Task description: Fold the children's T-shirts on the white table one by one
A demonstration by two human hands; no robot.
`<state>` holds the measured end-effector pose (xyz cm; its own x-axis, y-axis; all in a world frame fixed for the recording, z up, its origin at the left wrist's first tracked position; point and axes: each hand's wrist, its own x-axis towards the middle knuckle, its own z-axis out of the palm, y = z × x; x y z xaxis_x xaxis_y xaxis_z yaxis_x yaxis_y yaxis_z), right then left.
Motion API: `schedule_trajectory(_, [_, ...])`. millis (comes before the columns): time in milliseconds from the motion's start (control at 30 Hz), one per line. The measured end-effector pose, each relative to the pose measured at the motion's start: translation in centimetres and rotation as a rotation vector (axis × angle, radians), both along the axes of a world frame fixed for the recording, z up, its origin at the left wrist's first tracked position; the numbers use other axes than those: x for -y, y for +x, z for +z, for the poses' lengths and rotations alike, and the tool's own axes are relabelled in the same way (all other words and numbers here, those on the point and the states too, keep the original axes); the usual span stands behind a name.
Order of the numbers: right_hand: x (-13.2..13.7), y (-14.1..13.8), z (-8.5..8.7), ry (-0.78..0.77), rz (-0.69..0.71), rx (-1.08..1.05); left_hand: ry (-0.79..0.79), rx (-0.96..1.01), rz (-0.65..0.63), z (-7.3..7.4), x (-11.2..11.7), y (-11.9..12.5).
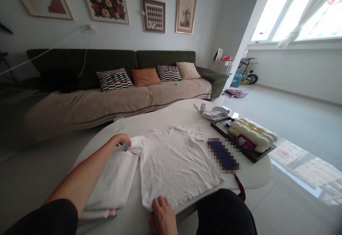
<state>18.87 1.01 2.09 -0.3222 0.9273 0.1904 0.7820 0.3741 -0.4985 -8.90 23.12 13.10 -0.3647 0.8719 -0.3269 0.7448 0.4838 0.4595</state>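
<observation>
A white T-shirt (173,160) lies spread over the white table, its collar end toward the sofa and its hem toward me. My left hand (121,140) is closed on the end of its left sleeve; the fingertips are partly hidden. At the lower left corner of the hem, my right hand (163,213) has its fingers curled over the fabric and pinches it. Beside the shirt on the left is a folded pale cloth (112,178) with pink at its edge, partly behind my left forearm.
A dark tray (255,156) with a cream puffy tissue box (252,135) stands on the right of the table (160,115). Nearer are a blurred-out dark object (223,154) and a dark red strap (240,188). A crumpled packet (215,113) sits behind; beyond is a sofa (165,92).
</observation>
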Motion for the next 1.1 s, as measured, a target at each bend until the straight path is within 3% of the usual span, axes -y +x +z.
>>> schedule_trajectory(167, [-0.2, 0.6, 0.3, 0.009, 0.012, -0.093, -0.157, 0.089, 0.058, 0.9, 0.3, -0.3])
schedule_trajectory(400, [-0.3, 0.1, 1.1, 0.043, 0.082, -0.013, -0.205, 0.2, 0.186, 0.2, -0.5, 2.1])
schedule_trajectory(500, [-1.1, 1.2, 0.6, -0.025, 0.051, -0.239, -0.145, 0.298, 0.219, 0.2, -1.6, 3.9])
schedule_trajectory(600, [-2.4, 3.7, -0.2, -0.146, -0.092, -0.571, -0.047, 0.406, 0.229, 0.5, -3.4, 6.1])
schedule_trajectory(667, [-3.2, 5.5, -0.8, -0.18, -0.199, -0.672, 0.015, 0.466, 0.23, 0.4, -4.8, 8.1])
schedule_trajectory(767, [-3.7, 7.2, -1.7, -0.187, -0.282, -0.686, 0.079, 0.538, 0.222, -0.3, -6.8, 11.4])
schedule_trajectory(900, [-3.6, 7.3, -2.6, -0.11, -0.355, -0.672, 0.124, 0.581, 0.21, -2.1, -8.3, 15.5])
schedule_trajectory(1100, [-3.2, 6.7, -2.9, -0.123, -0.368, -0.617, 0.196, 0.599, 0.159, -4.5, -8.8, 17.7])
